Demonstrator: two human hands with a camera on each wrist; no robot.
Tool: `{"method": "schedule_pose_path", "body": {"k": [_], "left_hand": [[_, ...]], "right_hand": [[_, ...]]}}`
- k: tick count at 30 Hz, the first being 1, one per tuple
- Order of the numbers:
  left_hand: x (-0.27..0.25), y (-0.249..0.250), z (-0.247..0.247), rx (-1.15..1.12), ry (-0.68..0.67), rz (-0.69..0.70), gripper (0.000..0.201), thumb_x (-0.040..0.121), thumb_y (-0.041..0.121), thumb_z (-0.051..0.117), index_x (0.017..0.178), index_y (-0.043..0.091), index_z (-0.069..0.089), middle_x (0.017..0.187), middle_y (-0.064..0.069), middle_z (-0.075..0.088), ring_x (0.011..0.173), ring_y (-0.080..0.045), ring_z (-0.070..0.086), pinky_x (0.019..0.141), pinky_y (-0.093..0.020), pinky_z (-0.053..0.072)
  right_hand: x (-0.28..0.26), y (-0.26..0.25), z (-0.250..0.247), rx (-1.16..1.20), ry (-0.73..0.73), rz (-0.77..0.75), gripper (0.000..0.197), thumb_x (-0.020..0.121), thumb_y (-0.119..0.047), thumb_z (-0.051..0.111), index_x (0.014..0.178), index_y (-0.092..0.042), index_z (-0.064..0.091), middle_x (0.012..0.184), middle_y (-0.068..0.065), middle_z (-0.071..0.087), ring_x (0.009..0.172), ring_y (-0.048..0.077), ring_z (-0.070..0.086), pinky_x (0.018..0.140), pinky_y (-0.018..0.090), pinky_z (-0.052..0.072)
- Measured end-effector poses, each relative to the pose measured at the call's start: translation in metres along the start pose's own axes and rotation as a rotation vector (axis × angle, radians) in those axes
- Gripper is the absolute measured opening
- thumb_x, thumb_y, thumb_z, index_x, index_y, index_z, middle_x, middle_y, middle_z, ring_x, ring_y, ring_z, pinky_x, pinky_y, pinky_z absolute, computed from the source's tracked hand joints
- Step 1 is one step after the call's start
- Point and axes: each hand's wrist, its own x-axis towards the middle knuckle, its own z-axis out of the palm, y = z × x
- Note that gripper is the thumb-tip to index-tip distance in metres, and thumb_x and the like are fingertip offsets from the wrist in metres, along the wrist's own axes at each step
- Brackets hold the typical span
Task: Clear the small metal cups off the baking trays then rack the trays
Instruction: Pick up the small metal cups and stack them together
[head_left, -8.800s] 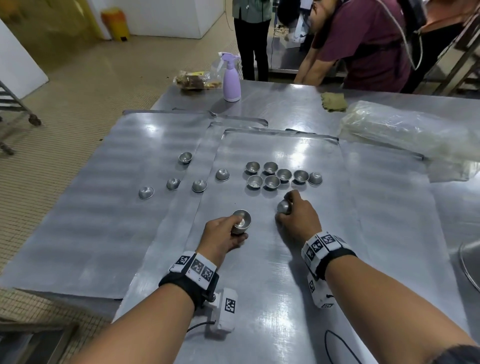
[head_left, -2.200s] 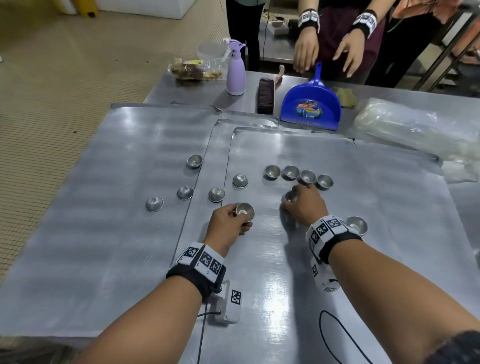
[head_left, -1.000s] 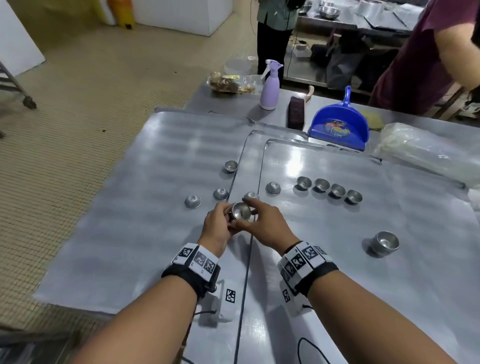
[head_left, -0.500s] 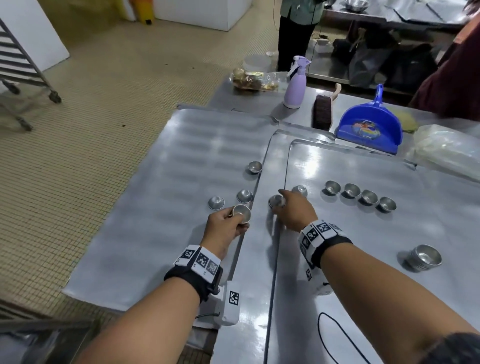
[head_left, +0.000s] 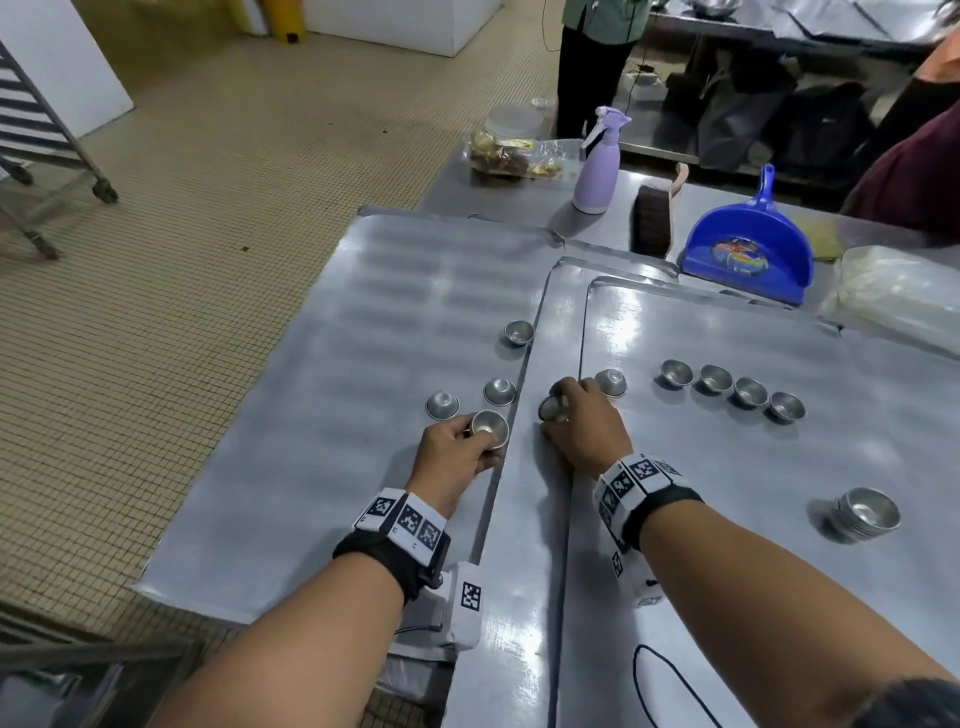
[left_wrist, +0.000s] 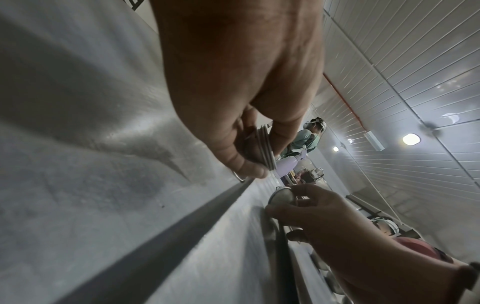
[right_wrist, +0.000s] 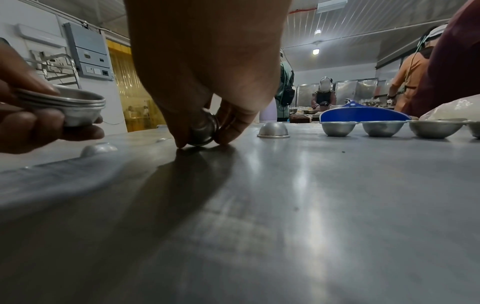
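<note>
Two hands busy w/ cups, so the step in hand looks like gathering, trays not yet racked.

Head view: left hand (head_left: 453, 451) grips a small nested stack (head_left: 489, 427) over the left tray (head_left: 291, 467), by its right edge. Right hand (head_left: 581, 425) pinches one cup (head_left: 551, 408) on the strip of middle tray (head_left: 550, 519) between left and right trays. Loose cups left: three on the left tray, two upside down (head_left: 442, 405) and one upright further back (head_left: 519, 332); one upside-down cup (head_left: 611, 382) just beyond the right hand; a row of four upright cups (head_left: 732, 391) on the right tray (head_left: 779, 597); a second stack (head_left: 862, 514) set down nearer, well apart from the row. Rack (head_left: 31, 130) stands across the floor, far left.

Left wrist view: fingers (left_wrist: 241, 162) curl round the stack, approx three rims (left_wrist: 265, 150) showing edge-on. Nothing visible inside; top cup looks empty.

Right wrist view: thumb and fingertips (right_wrist: 228, 131) clamp the single cup (right_wrist: 203, 129), tipped on its side, touching the tray. The upright row cups (right_wrist: 337, 128) beyond look empty, though insides mostly hidden from this angle.

Next, prob: lift the pinched cup, turn it mouth-up and seat it in the left-hand stack. Needs rims lined up, else it jams or slips. Then the upside-down ones need flipping too.
</note>
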Motion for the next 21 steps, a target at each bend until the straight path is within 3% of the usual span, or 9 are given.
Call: {"method": "schedule_pose_path", "body": {"k": [3, 7, 15, 18, 21], "left_hand": [[0.0, 0.0, -0.001, -0.003, -0.012, 0.006, 0.017, 0.089, -0.006, 0.062, 0.09, 0.007, 0.072, 0.08, -0.01, 0.068, 0.074, -0.02, 0.066, 0.066, -0.022, 0.057], [-0.001, -0.002, -0.002, -0.009, -0.013, 0.01, 0.018, 0.089, -0.005, 0.062, 0.089, 0.009, 0.073, 0.081, -0.01, 0.07, 0.076, -0.021, 0.067, 0.067, -0.023, 0.057], [-0.001, -0.006, -0.002, -0.015, -0.015, 0.0, 0.016, 0.088, -0.004, 0.064, 0.09, 0.009, 0.073, 0.083, -0.011, 0.071, 0.079, -0.023, 0.068, 0.067, -0.024, 0.056], [-0.001, -0.007, -0.003, -0.012, -0.007, -0.001, 0.016, 0.088, -0.004, 0.064, 0.091, 0.008, 0.073, 0.084, -0.012, 0.07, 0.079, -0.023, 0.068, 0.066, -0.023, 0.056], [-0.001, -0.007, -0.004, -0.007, 0.005, -0.003, 0.017, 0.088, -0.004, 0.063, 0.092, 0.009, 0.073, 0.085, -0.012, 0.07, 0.077, -0.022, 0.069, 0.064, -0.022, 0.056]], "right_hand": [[-0.006, 0.0, 0.003, 0.032, 0.033, 0.002, 0.019, 0.081, -0.017, 0.068, 0.098, -0.013, 0.058, 0.102, 0.004, 0.054, 0.091, 0.029, 0.058, 0.072, 0.033, 0.04], [-0.012, 0.002, 0.002, 0.012, -0.002, -0.015, 0.027, 0.081, -0.029, 0.073, 0.102, -0.018, 0.062, 0.1, -0.003, 0.048, 0.087, 0.019, 0.052, 0.072, 0.028, 0.035], [-0.027, 0.002, 0.0, 0.003, -0.046, -0.059, 0.025, 0.078, -0.036, 0.074, 0.096, -0.025, 0.06, 0.098, 0.0, 0.061, 0.093, 0.02, 0.058, 0.071, 0.028, 0.036], [-0.029, 0.003, 0.0, 0.007, -0.047, -0.053, 0.036, 0.08, -0.036, 0.074, 0.11, -0.024, 0.059, 0.103, 0.0, 0.067, 0.097, 0.022, 0.061, 0.071, 0.029, 0.039], [-0.032, 0.003, -0.001, 0.008, -0.035, -0.033, 0.052, 0.084, -0.033, 0.072, 0.131, -0.019, 0.054, 0.112, 0.004, 0.07, 0.108, 0.024, 0.06, 0.08, 0.032, 0.046]]}}
